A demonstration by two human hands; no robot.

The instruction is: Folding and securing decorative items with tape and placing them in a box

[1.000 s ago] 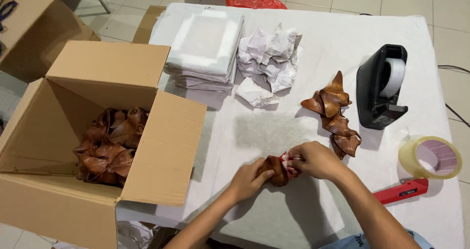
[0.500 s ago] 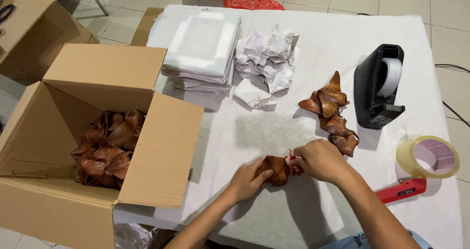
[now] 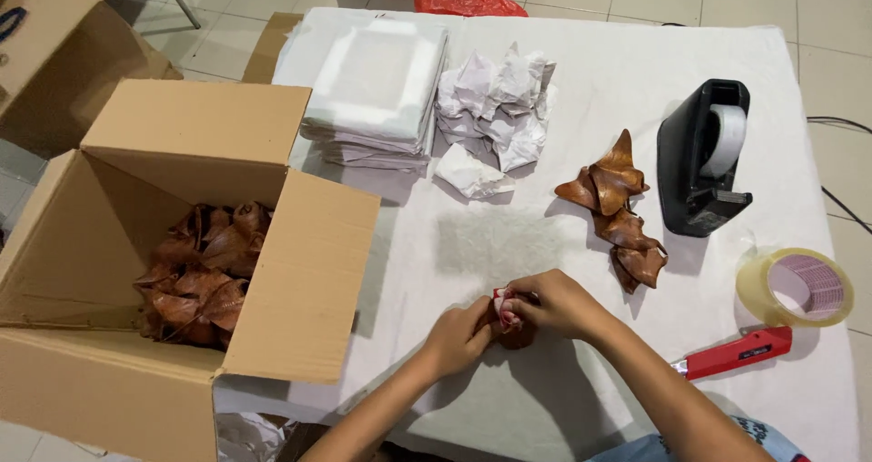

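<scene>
A small brown leaf-shaped piece [image 3: 516, 332] with a red-and-white sticker sits at the near edge of the counter [image 3: 618, 53], well below the black tape dispenser [image 3: 701, 158]. The left hand [image 3: 459, 335] and right hand [image 3: 554, 303] both have their grip clamped on it. The sticker seems to be under work now, so the fingers need fine pinching.

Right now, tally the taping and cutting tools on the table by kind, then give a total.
Black tape dispenser: 1
Loose roll of clear tape: 1
Red utility knife: 1
Total: 3
All three lie on the white table, off to the right hand side.
</scene>
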